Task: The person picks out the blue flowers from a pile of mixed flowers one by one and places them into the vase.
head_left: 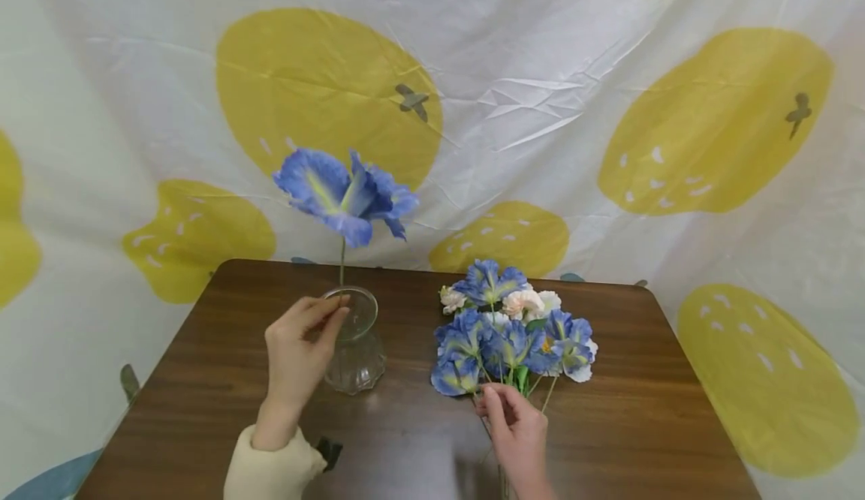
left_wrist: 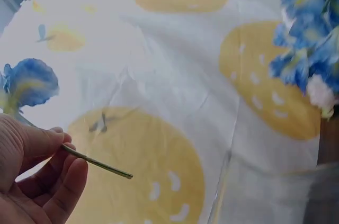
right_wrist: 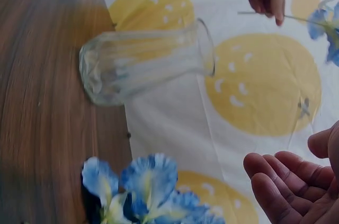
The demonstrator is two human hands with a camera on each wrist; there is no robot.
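My left hand (head_left: 299,353) pinches the thin green stem of a blue artificial iris (head_left: 345,196) between thumb and fingers. The bloom points upward above the hand. In the left wrist view, the stem's bare cut end (left_wrist: 108,168) sticks out past the fingertips. Beside that hand stands a clear glass vase (head_left: 354,365), upright on the table; the right wrist view shows the vase (right_wrist: 148,65) without stems, apart from the iris. My right hand (head_left: 519,432) hovers by the stems of a flower bunch, its fingers loosely bent and holding nothing in the right wrist view (right_wrist: 296,187).
On the right of the brown wooden table (head_left: 628,410) lies a bunch of blue irises (head_left: 489,282) with pale pink and white flowers (head_left: 523,303). Behind the table hangs a white cloth (head_left: 527,109) printed with yellow fruit. A small dark object (head_left: 330,452) shows by the left sleeve.
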